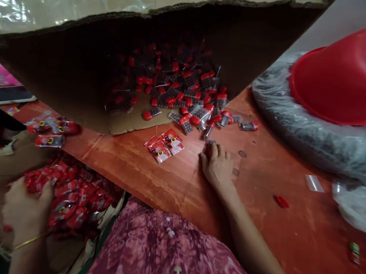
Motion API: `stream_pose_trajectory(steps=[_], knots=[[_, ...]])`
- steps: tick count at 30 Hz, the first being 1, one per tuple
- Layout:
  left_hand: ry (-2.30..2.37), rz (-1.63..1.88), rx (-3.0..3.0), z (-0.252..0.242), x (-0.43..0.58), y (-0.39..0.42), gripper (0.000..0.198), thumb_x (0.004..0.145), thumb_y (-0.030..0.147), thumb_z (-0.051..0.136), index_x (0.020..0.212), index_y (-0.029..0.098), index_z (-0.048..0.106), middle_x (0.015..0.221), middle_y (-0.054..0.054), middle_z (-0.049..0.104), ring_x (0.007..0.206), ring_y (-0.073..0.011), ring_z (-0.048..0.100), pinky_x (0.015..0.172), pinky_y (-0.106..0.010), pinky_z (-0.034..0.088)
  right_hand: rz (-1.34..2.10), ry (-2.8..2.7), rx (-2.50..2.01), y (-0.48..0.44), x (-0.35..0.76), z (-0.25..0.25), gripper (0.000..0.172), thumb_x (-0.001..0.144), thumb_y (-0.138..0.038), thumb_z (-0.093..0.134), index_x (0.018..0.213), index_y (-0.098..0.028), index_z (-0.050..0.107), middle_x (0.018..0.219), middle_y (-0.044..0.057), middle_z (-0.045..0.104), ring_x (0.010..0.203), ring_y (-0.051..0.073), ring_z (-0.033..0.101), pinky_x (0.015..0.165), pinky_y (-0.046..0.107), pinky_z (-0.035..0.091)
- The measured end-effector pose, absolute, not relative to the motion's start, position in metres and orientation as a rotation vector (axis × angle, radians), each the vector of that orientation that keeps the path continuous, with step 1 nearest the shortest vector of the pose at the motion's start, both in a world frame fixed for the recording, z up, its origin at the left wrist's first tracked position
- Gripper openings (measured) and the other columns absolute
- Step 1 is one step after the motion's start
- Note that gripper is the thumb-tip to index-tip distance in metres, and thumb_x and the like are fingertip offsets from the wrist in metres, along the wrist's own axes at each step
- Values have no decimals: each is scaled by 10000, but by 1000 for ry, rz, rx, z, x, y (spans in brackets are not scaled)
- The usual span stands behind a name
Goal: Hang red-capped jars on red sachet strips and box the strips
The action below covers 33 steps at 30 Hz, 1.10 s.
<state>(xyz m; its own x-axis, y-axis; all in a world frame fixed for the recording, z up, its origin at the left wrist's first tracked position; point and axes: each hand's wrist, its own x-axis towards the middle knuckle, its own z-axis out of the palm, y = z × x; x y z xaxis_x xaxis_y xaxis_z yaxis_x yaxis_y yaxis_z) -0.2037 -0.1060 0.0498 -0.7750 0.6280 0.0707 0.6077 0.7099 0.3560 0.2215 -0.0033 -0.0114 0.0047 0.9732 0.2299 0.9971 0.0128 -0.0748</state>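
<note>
My right hand (218, 164) rests on the table with its fingers curled down on a small dark packet (210, 142), mostly hidden under the fingertips. Just beyond it lie many small red-ended pieces with dark dotted bodies (200, 115), spilling from a cardboard box (130, 127) tipped on its side. Left of that hand are a few red printed cards (163, 146). My left hand (27, 209), slightly blurred, is down in a lower open carton, its thumb and fingers apart over a heap of red wrapped packets (68, 200).
Several wrapped red packets (49, 140) lie at the table's left edge, near a phone (10, 95). On the right, a red plastic tub (344, 77) sits on a plastic-wrapped ring (311, 141). A red scrap (281, 201) and clear plastic (358, 207) lie on the table (251, 237).
</note>
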Motion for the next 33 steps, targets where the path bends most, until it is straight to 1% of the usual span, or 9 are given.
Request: stream_pose_trajectory(steps=[2,4,7,10,15,24,29,31,33], knots=[[2759,726,1138,42,-167,-89,307,737,425,554,981,254,631,1109,5,678,988,-323,625,837,-485,489,-140,-2079,-2031,-24,202,-7,525,892,-442,400,1223,-52,520,1070,239,596,866,308,539,694,406,414],[2378,943,1518,33,-122,-67,299,788,423,515,966,230,658,1140,-28,670,1101,-271,582,969,-444,423,-87,-2078,-1984,-36,188,-3,529,896,-455,392,1208,-51,532,1005,226,605,837,297,542,676,398,423],[2042,858,1894,20,-63,-35,300,804,403,536,999,230,683,1232,-87,618,1240,-300,471,1046,-520,310,0,-2066,-1869,-43,181,-1,489,904,-438,382,1165,-64,559,988,206,600,828,279,549,682,390,442],[1899,672,2090,12,-30,-14,312,815,371,548,1066,233,673,1327,-105,538,1303,-315,389,1064,-540,267,59,-2053,-1764,-46,186,-1,397,906,-401,398,1095,-118,600,1010,177,599,855,263,556,711,390,455],[1912,499,2141,3,-19,-4,270,849,333,504,1006,258,709,1294,-100,567,1301,-341,382,1060,-565,253,152,-2043,-1661,-48,188,1,317,906,-359,426,1028,-154,634,1028,147,626,886,252,570,755,394,461],[1958,737,1999,5,-24,-7,310,863,331,454,1029,242,701,1297,-102,562,1278,-325,422,1050,-573,269,474,-1921,-1446,-35,159,23,254,905,-314,435,994,-180,631,931,111,649,852,218,590,763,360,463],[1887,858,1945,17,-22,-5,287,845,337,485,1005,251,708,1283,-96,575,1275,-319,427,1060,-573,249,816,-1624,-1438,-7,135,17,402,762,-483,626,1040,-194,608,866,63,648,640,160,545,597,292,448],[1830,941,1904,22,-20,-5,285,842,340,493,1002,242,708,1278,-96,581,1277,-310,427,1071,-542,251,976,-1490,-1376,5,126,10,399,710,-531,656,922,-194,633,738,21,628,562,134,498,535,263,412],[1780,1035,1775,25,-18,-5,328,832,362,512,1076,216,674,1258,-111,595,1224,-288,488,1042,-464,330,1104,-1382,-1290,13,121,4,363,735,-553,614,762,-192,623,608,-13,569,510,115,453,493,243,370]])
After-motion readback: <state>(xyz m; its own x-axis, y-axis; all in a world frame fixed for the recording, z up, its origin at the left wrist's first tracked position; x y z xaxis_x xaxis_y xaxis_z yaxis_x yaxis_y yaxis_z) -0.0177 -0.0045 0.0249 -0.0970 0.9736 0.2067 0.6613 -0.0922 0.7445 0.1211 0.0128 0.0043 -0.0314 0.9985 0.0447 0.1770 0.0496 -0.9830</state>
